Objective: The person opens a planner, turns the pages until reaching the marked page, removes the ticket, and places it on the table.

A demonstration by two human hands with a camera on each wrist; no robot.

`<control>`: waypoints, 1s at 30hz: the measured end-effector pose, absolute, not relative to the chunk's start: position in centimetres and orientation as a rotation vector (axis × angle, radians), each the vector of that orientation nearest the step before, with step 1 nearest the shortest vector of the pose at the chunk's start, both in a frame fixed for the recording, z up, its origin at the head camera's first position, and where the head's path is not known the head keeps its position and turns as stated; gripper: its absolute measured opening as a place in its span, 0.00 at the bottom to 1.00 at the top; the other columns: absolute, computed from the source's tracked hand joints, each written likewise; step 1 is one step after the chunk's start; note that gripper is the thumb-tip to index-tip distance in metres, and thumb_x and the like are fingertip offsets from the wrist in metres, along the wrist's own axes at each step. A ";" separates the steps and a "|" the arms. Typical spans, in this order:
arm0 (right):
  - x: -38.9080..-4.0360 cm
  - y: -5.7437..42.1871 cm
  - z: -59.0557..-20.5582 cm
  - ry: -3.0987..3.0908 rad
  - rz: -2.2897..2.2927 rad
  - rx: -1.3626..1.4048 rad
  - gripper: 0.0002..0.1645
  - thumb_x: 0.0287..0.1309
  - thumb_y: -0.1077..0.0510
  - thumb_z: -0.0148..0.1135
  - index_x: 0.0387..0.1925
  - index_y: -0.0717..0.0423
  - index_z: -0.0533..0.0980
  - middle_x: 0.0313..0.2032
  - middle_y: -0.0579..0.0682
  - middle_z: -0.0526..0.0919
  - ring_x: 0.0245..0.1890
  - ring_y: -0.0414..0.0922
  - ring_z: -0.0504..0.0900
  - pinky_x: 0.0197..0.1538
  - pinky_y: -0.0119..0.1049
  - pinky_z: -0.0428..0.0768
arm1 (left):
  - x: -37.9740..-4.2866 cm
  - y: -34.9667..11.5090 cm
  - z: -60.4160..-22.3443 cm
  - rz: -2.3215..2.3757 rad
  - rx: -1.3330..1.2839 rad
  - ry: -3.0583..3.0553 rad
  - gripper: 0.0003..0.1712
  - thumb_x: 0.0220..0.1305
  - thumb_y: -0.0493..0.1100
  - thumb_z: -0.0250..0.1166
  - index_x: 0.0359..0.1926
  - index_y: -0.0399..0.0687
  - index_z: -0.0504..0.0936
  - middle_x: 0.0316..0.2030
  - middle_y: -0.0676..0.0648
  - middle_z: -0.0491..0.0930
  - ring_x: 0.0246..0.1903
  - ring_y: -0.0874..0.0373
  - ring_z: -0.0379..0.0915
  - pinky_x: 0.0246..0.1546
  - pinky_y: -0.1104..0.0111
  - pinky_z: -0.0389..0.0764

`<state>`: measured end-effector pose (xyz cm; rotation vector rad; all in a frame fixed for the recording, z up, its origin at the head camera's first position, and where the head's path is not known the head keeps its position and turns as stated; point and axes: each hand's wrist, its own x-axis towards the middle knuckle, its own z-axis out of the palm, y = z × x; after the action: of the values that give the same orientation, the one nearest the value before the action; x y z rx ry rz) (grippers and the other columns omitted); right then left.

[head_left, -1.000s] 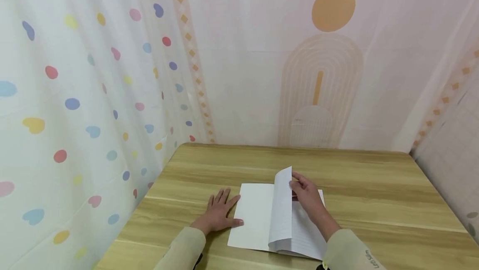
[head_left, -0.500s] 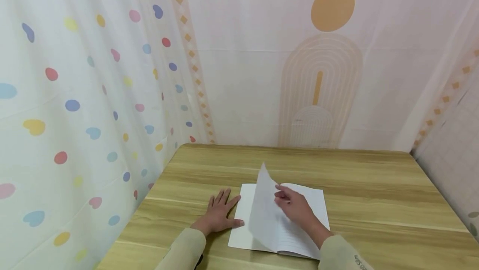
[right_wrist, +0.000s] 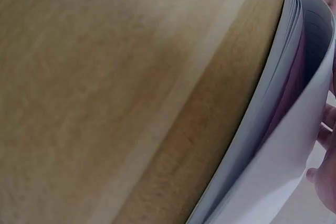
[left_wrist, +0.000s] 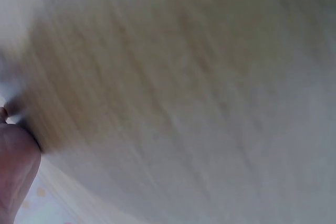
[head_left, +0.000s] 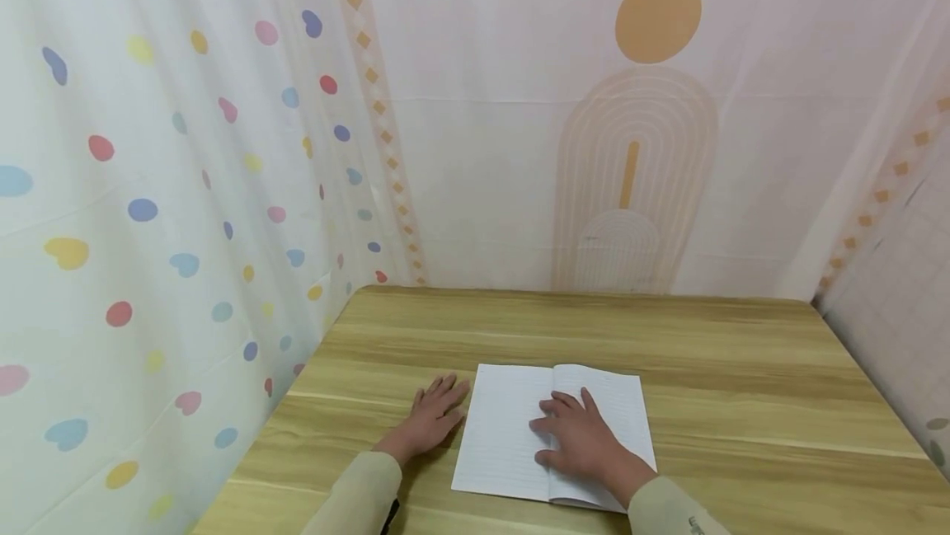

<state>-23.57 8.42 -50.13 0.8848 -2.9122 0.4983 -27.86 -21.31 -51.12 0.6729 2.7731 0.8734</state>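
Note:
An open notebook (head_left: 505,444) with faintly lined white pages lies on the table in the head view. Across its centre fold rests my right hand (head_left: 582,440), fingers spread over the paper. My left hand (head_left: 429,420) is on the wood just off the notebook's left edge, its fingers extended and holding nothing. In the right wrist view, the notebook's page edges (right_wrist: 262,98) show a gap under a bulging upper page, with a purplish strip (right_wrist: 286,90) inside. Part of my right hand (right_wrist: 326,166) appears at that view's right side. The left wrist view catches only a fingertip (left_wrist: 17,163).
The wood-grain table (head_left: 742,403) extends around the notebook on all sides. Behind it hangs a pale curtain (head_left: 482,147) with an arch print, and a dotted curtain (head_left: 178,271) runs along the left.
The lifted leaf has been turned over to the left and now lies flat. My right hand has let go of it and settled on the fold; my left hand has drawn slightly off the notebook.

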 end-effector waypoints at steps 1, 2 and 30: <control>-23.5 8.4 -50.1 -2.913 0.497 0.887 0.24 0.55 0.45 0.70 0.53 0.48 0.83 0.60 0.54 0.77 0.67 0.57 0.67 0.68 0.67 0.52 | -27.9 -21.3 -51.1 0.860 0.661 2.768 0.35 0.75 0.52 0.54 0.75 0.40 0.60 0.74 0.29 0.48 0.74 0.31 0.36 0.67 0.34 0.34; -23.5 8.4 -50.1 -2.914 0.501 0.889 0.24 0.55 0.45 0.70 0.53 0.48 0.83 0.60 0.54 0.77 0.67 0.57 0.67 0.68 0.67 0.52 | -27.9 -21.2 -51.1 0.835 0.651 2.768 0.39 0.73 0.56 0.57 0.75 0.42 0.60 0.75 0.30 0.47 0.74 0.32 0.35 0.67 0.35 0.34; -25.1 18.3 -51.5 -3.040 0.617 0.243 0.57 0.60 0.28 0.58 0.70 0.72 0.61 0.68 0.76 0.59 0.68 0.73 0.56 0.63 0.75 0.50 | -28.2 -21.1 -51.8 0.647 0.637 2.776 0.52 0.58 0.67 0.67 0.76 0.51 0.60 0.76 0.33 0.40 0.75 0.34 0.30 0.69 0.37 0.33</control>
<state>-25.14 18.33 -51.50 0.2432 -3.0399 0.6169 -28.18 -21.09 -51.76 0.6368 2.7758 0.6466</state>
